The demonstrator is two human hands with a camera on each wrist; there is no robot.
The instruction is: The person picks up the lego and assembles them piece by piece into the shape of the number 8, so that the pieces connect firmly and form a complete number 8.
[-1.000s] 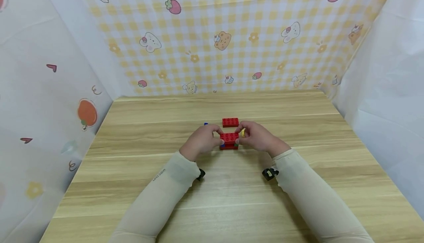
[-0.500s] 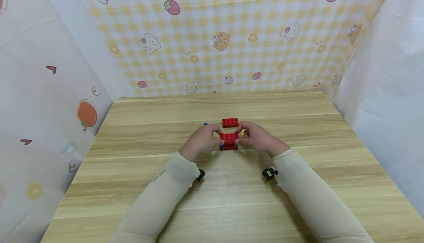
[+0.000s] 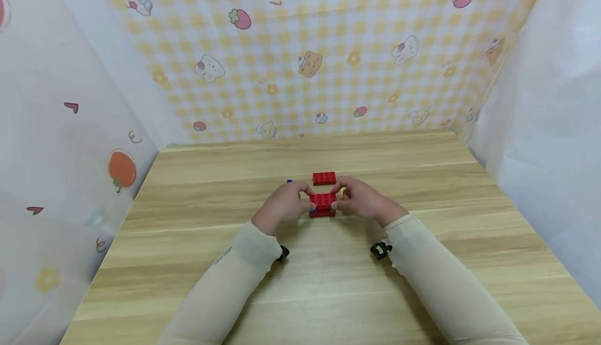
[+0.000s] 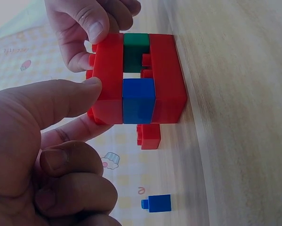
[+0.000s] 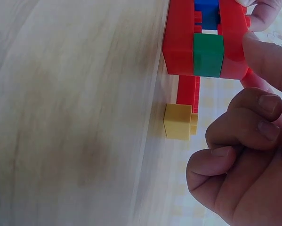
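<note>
Two red bricks form a stack on the table, with a blue brick [image 4: 139, 101] and a green brick [image 5: 208, 54] between them, one near each end. A gap shows between those two. My left hand [image 3: 284, 204] pinches the left end of the upper red brick [image 3: 322, 199] between thumb and index finger. At its right end, my right hand [image 3: 363, 200] pinches the same brick in the same way. The lower red brick [image 4: 168, 80] lies flat on the wood. Both hands' other fingers are curled, holding nothing.
Behind the stack lies a loose red brick [image 3: 324, 178]. A small blue brick [image 4: 159, 203] stands beyond my left hand, and a small yellow brick [image 5: 178, 121] beside my right. A checked cloth [image 3: 263, 63] hangs behind the wooden table [image 3: 300, 293].
The head view has tilted up slightly, so everything sits a little lower in it. Both hands keep their pinch on the upper red brick, and the stack looks the same.
</note>
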